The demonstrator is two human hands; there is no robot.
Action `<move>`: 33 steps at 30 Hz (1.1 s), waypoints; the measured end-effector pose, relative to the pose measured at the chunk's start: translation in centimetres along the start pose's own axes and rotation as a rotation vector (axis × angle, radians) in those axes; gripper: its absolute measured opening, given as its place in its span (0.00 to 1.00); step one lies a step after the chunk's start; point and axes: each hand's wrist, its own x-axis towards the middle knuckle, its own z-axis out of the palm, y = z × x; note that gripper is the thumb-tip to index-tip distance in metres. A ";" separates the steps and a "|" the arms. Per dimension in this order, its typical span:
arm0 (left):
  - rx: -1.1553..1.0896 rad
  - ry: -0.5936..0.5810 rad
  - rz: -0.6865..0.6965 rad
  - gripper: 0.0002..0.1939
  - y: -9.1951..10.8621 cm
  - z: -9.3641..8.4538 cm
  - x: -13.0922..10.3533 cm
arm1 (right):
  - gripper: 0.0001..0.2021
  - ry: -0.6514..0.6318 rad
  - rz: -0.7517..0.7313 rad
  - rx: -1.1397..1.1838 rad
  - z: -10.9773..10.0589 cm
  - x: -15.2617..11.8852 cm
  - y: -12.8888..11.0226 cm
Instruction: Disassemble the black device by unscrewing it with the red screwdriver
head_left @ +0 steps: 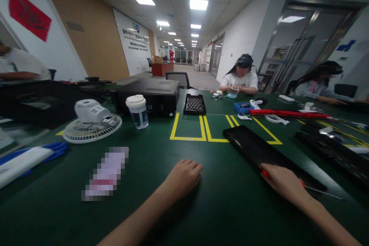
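Note:
My right hand (pixel 284 180) is closed round the red handle of a screwdriver (pixel 324 192), whose metal shaft points towards the lower right. The hand lies at the near side of a long, flat black panel-like object (pixel 259 148), which rests at a slant on the table. My left hand (pixel 184 175) lies knuckles up on the green table, fingers curled in, with nothing visible in them. In front of it, yellow tape (pixel 188 138) outlines boxes on the tabletop. A black tray with rows of small screws or similar parts (pixel 195 103) stands beyond the tape.
To the left are a white fan (pixel 91 121), a lidded cup (pixel 137 111), a large black case (pixel 147 96), a blurred purple item (pixel 108 173) and blue gloves (pixel 56 150). A blue box (pixel 241 107), red strip (pixel 288 113) and black housing (pixel 334 155) lie right. Other people sit around.

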 end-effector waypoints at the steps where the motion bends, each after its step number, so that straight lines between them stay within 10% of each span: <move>1: 0.005 0.006 -0.012 0.15 -0.2 -0.1 0.0 | 0.12 0.004 -0.033 -0.002 -0.2 0.2 -0.8; 23: 0.068 0.029 -0.278 0.34 -4.1 0.1 -0.2 | 0.12 0.107 -0.540 -0.036 -1.6 2.3 -6.1; 33: 0.041 -0.036 -0.215 0.18 -4.4 0.2 -0.2 | 0.12 0.148 -0.582 -0.062 -1.0 3.5 -5.3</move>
